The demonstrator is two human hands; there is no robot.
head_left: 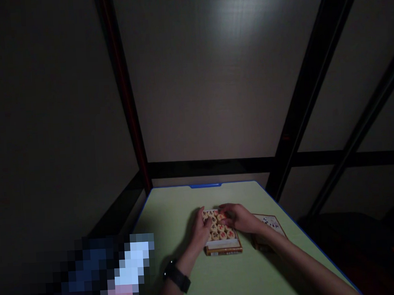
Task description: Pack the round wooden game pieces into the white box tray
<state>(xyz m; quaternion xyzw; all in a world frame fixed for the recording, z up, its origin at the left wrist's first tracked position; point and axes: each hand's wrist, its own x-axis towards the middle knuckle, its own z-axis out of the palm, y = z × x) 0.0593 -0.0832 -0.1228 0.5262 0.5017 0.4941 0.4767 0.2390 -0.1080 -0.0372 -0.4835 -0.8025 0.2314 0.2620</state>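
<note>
Open green counter [174, 210] lies left of and beyond the box of pieces [224, 249], while the lid [272, 223] crowds its right side and dark posts [124, 94] rise behind.

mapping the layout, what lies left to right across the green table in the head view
black wristwatch, left hand, open cardboard box of round wooden pieces, flat printed cardboard lid

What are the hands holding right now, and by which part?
The left hand rests against the left edge of the box. The right hand touches a round game piece with its fingertips; whether they pinch it cannot be told.
</note>
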